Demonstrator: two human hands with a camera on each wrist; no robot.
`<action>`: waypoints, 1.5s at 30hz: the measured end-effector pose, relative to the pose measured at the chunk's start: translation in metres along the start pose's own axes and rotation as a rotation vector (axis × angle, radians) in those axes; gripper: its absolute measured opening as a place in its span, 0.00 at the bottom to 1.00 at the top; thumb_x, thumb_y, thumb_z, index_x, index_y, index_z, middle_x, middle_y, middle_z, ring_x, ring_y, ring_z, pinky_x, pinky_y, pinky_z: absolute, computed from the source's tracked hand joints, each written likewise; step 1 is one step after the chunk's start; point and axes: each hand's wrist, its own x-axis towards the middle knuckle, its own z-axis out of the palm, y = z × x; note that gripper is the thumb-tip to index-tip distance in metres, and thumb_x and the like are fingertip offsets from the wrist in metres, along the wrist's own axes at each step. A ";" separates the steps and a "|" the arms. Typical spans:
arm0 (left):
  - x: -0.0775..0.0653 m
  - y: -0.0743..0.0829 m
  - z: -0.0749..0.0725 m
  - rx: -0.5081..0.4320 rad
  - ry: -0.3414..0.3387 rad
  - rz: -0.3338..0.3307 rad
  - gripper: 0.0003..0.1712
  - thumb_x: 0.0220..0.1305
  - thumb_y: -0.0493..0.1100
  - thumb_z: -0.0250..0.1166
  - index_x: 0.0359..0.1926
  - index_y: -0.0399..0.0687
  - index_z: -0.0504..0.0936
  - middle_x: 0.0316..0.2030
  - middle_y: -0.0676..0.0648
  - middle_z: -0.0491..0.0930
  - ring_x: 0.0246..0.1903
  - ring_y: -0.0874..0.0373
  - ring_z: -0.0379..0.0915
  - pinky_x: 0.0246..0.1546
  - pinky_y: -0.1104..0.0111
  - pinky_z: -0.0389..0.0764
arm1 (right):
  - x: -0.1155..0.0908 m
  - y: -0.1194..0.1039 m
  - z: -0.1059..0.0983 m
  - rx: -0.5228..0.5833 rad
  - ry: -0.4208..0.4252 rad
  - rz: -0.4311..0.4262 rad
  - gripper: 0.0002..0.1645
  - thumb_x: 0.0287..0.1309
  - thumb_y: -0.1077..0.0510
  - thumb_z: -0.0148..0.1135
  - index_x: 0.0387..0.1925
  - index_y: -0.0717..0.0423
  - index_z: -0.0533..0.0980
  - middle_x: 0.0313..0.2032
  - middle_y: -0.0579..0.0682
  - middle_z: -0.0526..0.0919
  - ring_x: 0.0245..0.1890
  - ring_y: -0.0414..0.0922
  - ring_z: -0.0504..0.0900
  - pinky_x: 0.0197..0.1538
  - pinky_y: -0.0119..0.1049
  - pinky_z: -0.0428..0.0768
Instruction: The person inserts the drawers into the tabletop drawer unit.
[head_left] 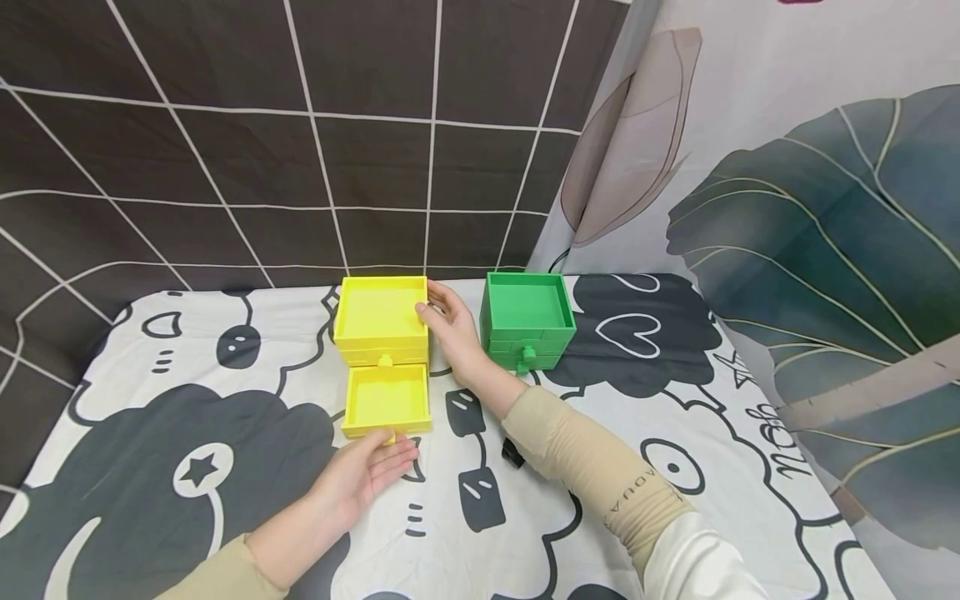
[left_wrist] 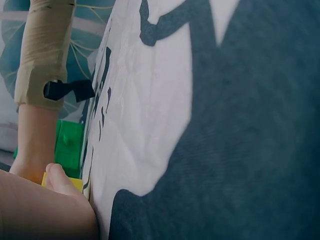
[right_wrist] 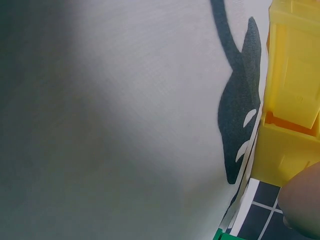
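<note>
A yellow two-tier drawer box (head_left: 381,310) stands on the patterned cloth, an open tray forming its top. Its lower drawer (head_left: 387,398) is pulled out toward me and holds nothing. At that drawer's front, my left hand (head_left: 358,477) pinches the small knob between thumb and fingers, palm turned up. My right hand (head_left: 455,332) grips the box's right side, thumb over the upper rim and fingers by the back corner. The upper drawer's knob (head_left: 385,361) sits against the closed front. In the right wrist view, the yellow box (right_wrist: 295,75) shows beside my thumb.
Right of the yellow box stands a similar green drawer box (head_left: 527,321), its drawers closed. A black strap piece (head_left: 513,452) shows under the right sleeve. A dark gridded cloth (head_left: 360,167) hangs behind; a leaf-print curtain (head_left: 817,250) hangs at the right.
</note>
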 end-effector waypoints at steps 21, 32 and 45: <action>0.001 0.002 0.001 -0.001 -0.004 0.008 0.17 0.81 0.40 0.51 0.61 0.30 0.70 0.38 0.50 0.90 0.40 0.64 0.89 0.51 0.72 0.91 | 0.000 0.000 0.001 -0.002 0.000 -0.013 0.34 0.75 0.59 0.58 0.78 0.60 0.65 0.76 0.58 0.71 0.78 0.54 0.68 0.83 0.48 0.69; 0.002 0.004 0.002 -0.015 -0.003 0.017 0.14 0.81 0.40 0.50 0.58 0.33 0.69 0.38 0.51 0.90 0.40 0.64 0.89 0.52 0.72 0.91 | 0.000 0.000 0.001 0.002 0.003 -0.025 0.34 0.74 0.59 0.58 0.77 0.60 0.65 0.76 0.58 0.71 0.77 0.54 0.69 0.83 0.47 0.69; 0.008 0.010 0.002 -0.033 -0.010 0.025 0.13 0.82 0.39 0.49 0.56 0.34 0.70 0.36 0.50 0.89 0.39 0.63 0.89 0.51 0.72 0.91 | -0.001 -0.001 0.000 -0.011 0.004 -0.018 0.34 0.74 0.58 0.59 0.77 0.60 0.65 0.76 0.58 0.71 0.78 0.54 0.68 0.83 0.48 0.68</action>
